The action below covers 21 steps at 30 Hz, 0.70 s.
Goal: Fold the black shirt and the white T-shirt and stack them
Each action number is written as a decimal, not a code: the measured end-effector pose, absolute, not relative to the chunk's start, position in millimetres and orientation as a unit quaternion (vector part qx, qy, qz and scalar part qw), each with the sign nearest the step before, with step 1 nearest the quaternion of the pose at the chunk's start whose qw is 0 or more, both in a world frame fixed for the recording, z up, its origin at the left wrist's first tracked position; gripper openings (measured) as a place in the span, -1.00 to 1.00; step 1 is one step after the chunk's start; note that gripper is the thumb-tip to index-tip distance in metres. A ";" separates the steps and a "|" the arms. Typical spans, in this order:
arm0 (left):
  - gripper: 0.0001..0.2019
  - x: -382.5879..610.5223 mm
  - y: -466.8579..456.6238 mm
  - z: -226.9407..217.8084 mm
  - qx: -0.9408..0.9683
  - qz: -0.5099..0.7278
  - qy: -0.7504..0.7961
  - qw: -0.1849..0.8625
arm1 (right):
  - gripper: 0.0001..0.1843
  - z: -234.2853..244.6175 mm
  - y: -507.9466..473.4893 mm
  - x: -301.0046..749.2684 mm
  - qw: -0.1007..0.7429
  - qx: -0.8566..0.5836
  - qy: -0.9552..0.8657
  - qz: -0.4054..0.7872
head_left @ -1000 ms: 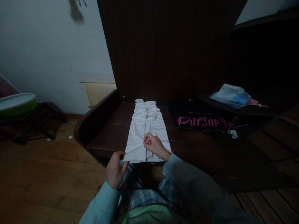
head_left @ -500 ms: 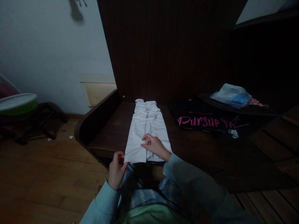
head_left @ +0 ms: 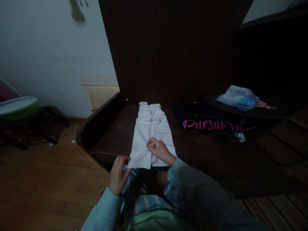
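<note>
Two hands work at one white garment (head_left: 141, 138), which lies folded on the dark bench (head_left: 108, 141), near its front edge. We judge it light, soft and limp, nothing fragile, and ready to ruck up if pushed; the far part already shows wrinkles. Our best hold seems to be the near hem, at its corners, where the cloth lies flatter. Our left hand (head_left: 119, 175) has thumb and forefinger at the near left corner, though we cannot tell whether they close on the fabric. Our right hand (head_left: 158, 150) is above the middle of the lower part, fingers curled with the thumb close to the forefinger; we cannot tell whether it pinches any cloth. The garment's long axis runs away from us, wide hem nearest, narrower gathered end toward the back panel (head_left: 173, 57).
</note>
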State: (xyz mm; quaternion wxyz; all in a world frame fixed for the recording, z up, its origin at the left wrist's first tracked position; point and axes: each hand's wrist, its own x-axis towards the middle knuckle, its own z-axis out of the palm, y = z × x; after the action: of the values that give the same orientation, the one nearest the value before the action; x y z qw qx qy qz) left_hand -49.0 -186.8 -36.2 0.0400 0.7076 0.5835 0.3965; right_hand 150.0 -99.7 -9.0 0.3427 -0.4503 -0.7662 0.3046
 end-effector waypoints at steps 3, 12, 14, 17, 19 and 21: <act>-0.74 -51.7 -185.4 -36.0 0.753 0.369 0.545 0.009 | -0.93 -10.9 -98.3 150.2 0.352 -0.459 -0.757 0.303; -0.47 -46.4 -173.8 -29.0 0.853 0.253 0.453 0.061 | -0.90 -8.1 -96.5 151.2 0.335 -0.441 -0.757 0.348; -0.49 -44.9 -172.7 -29.5 0.849 0.256 0.457 0.062 | -0.92 -7.4 -95.7 154.8 0.329 -0.428 -0.757 0.368; -0.53 -44.4 -172.6 -31.3 0.849 0.258 0.459 0.048 | -0.90 -3.4 -98.0 164.1 0.308 -0.423 -0.773 0.359; -0.52 -44.2 -173.1 -31.7 0.852 0.251 0.458 0.037 | -0.86 2.1 -103.3 174.3 0.301 -0.431 -0.786 0.325; -0.48 -43.2 -173.6 -30.8 0.852 0.245 0.462 0.028 | -0.85 8.0 -111.6 188.1 0.300 -0.443 -0.793 0.290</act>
State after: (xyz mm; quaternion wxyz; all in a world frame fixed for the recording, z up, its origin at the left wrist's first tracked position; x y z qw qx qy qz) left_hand -43.2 -173.6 -30.8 0.0282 0.8523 0.4616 0.2445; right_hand 188.1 -111.6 8.0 0.3002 -0.4428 -0.7934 0.2905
